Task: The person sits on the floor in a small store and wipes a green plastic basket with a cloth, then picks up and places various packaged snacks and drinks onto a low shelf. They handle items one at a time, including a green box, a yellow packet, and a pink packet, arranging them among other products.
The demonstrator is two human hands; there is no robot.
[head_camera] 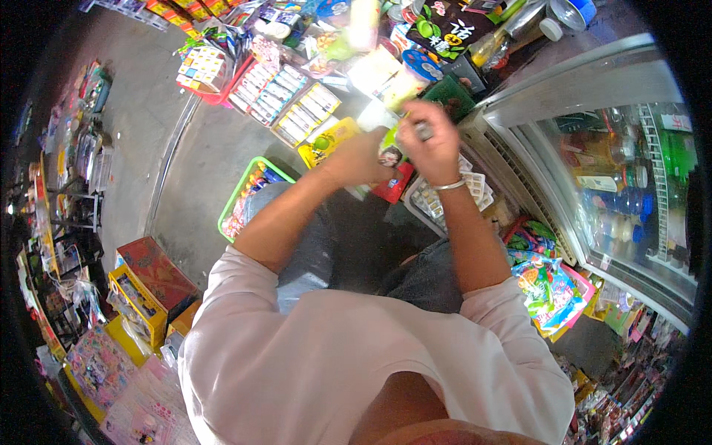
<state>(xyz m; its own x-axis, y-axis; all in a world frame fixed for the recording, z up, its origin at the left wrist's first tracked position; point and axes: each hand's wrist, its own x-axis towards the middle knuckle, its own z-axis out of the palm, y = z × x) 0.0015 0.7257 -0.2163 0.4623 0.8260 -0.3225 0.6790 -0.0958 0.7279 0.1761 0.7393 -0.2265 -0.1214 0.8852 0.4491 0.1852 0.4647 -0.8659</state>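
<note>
My left hand (360,160) grips a small green packet (390,154) with a dark printed picture on its front. Close beside it, my right hand (429,140) has its fingers curled and blurred, with a bangle at the wrist. A small grey thing (424,130) shows among those fingers; what it is, and whether it is held, is unclear. Below the hands is a red packet (394,186). A yellow box (328,142) with a green fruit print lies just beyond my left hand. Under my right wrist, a pale tray (423,214) holds small blister-like packs.
A glass-doored drinks fridge (562,194) stands close on the right. Cartons of white-wrapped packs (306,114) and heaped goods lie ahead. A green-rimmed basket (229,214) sits by my left knee. Boxes (156,272) are at left, bagged snacks (548,289) at right.
</note>
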